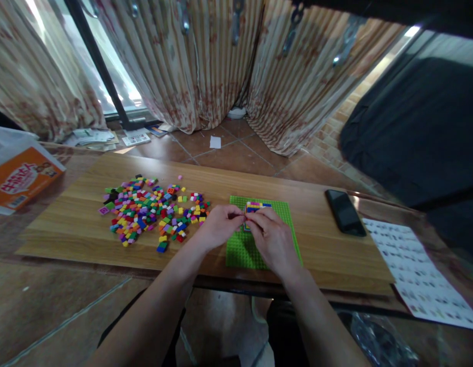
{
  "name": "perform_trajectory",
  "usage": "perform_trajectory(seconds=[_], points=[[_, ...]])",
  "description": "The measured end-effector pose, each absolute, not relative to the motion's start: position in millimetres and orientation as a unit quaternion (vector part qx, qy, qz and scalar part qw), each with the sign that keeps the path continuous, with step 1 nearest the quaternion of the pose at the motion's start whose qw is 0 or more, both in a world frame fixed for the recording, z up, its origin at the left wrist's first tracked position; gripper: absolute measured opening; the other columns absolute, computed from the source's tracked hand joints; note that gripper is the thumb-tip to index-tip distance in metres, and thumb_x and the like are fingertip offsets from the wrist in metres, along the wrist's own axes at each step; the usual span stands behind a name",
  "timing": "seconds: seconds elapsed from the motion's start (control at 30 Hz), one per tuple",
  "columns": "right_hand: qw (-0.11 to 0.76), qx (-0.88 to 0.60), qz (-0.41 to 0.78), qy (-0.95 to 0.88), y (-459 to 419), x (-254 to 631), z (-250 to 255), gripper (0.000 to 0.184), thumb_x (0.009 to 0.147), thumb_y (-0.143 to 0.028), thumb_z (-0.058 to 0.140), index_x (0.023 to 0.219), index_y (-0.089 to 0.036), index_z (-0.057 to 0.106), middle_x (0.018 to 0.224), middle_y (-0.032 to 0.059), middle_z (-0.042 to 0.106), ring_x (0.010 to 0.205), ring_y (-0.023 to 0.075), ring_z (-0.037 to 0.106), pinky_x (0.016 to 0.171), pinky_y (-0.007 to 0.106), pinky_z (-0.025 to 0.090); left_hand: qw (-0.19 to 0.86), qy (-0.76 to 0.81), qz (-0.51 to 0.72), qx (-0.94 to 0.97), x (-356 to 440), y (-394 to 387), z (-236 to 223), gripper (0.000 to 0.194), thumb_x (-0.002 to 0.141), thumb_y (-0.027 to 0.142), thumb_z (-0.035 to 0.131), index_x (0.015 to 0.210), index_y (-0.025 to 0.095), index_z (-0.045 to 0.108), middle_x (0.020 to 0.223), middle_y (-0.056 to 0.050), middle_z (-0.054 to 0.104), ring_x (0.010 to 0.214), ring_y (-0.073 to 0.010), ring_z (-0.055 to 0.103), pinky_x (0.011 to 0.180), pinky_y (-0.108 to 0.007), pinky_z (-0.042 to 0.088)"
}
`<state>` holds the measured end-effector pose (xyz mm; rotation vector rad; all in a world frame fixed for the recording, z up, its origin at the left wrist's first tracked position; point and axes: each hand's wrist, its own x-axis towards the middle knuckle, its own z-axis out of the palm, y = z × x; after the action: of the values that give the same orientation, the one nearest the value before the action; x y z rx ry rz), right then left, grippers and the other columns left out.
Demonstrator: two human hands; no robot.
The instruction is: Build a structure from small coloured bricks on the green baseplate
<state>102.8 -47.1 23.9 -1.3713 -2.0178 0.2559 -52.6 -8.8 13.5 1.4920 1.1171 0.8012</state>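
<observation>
A green studded baseplate lies on the wooden board, with a small multicoloured brick structure standing on its upper middle part. My left hand comes in from the left, thumb and fingertips pinched together at the structure's near left corner. Over the plate, my right hand has its fingers bent and its tips meeting those of the left. Whatever the fingertips hold is too small and too covered to make out. The hands hide the near side of the structure.
Many loose coloured bricks are spread over the left of the wooden board. A black phone lies to the right, beside a printed sheet. An orange and white bag stands at the far left.
</observation>
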Motion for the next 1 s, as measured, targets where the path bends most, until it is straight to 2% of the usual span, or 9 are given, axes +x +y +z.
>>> perform_trajectory(seconds=[0.37,0.53,0.8,1.0], points=[[0.315,-0.544,0.062,-0.776,-46.1,101.3,21.2,0.019,0.093,-0.021,0.055,0.097,-0.02,0.073,0.095,0.0081,0.067,0.09,0.0227,0.064,0.081,0.037,0.053,0.532,0.475,0.328,0.619,-52.1,-9.1,14.0,0.019,0.078,0.028,0.055,0.067,0.015,0.064,0.056,0.003,0.054,0.054,-0.0104,0.047,0.052,-0.021,0.036],[0.323,-0.546,0.069,-0.77,-46.9,101.2,23.0,0.02,0.092,-0.019,0.054,0.099,-0.02,0.073,0.1,0.0095,0.067,0.092,0.0233,0.065,0.083,0.038,0.053,0.539,0.465,0.34,0.614,-49.9,-9.9,13.8,0.02,0.078,0.029,0.055,0.066,0.015,0.063,0.056,0.003,0.054,0.054,-0.0099,0.047,0.052,-0.021,0.036],[0.344,-0.554,0.082,-0.754,-45.6,102.5,22.8,0.018,0.089,-0.018,0.058,0.099,-0.021,0.072,0.103,0.0094,0.069,0.094,0.0235,0.066,0.084,0.038,0.053,0.508,0.487,0.333,0.627,-49.9,-9.1,14.8,0.024,0.078,0.032,0.057,0.074,0.013,0.07,0.063,0.0,0.062,0.058,-0.0122,0.053,0.053,-0.022,0.04],[0.351,-0.551,0.092,-0.752,-44.6,103.6,20.4,0.016,0.087,-0.018,0.06,0.099,-0.019,0.072,0.104,0.0097,0.07,0.093,0.0236,0.067,0.083,0.039,0.055,0.511,0.486,0.338,0.623,-48.9,-8.2,15.7,0.019,0.077,0.026,0.056,0.066,0.014,0.066,0.056,0.002,0.057,0.053,-0.0102,0.049,0.052,-0.021,0.036]])
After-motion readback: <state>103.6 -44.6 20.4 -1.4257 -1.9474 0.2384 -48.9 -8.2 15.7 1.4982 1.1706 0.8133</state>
